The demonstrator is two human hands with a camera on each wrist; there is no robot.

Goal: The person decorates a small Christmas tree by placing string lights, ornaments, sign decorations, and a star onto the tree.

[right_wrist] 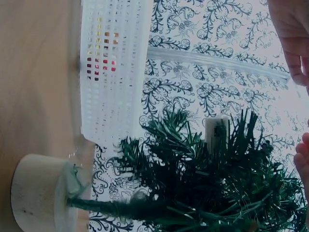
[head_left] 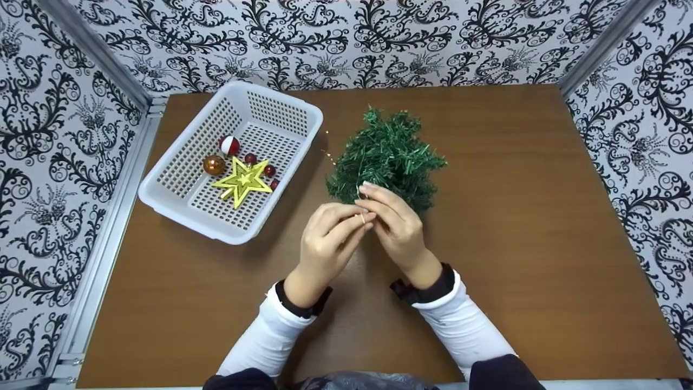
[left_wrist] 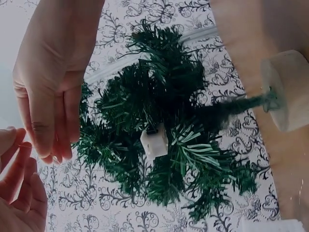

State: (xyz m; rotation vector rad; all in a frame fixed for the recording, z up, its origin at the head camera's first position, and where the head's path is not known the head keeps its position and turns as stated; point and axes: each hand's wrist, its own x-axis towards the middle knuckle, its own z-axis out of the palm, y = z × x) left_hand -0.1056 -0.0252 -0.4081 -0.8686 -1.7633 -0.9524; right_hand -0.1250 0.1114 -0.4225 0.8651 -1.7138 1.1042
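Observation:
A small green artificial Christmas tree (head_left: 387,154) stands on the table with both hands at its near side. Between thumb and fingertips, my left hand (head_left: 327,238) pinches a thin wire of a fairy light string (head_left: 363,218). My right hand (head_left: 398,225) meets it at the fingertips and pinches the wire too. Tiny beads of the string show beside the tree's left branches. A small white box (left_wrist: 154,143) sits among the branches in the left wrist view. The trunk rises from a round, pale wooden base (right_wrist: 38,193).
To the left is a white perforated plastic basket (head_left: 233,238). It holds a yellow star (head_left: 243,181), an orange ball (head_left: 214,165), a red and white ball (head_left: 230,145) and several small red balls. Patterned panels enclose the brown table (head_left: 541,227) at the back and sides.

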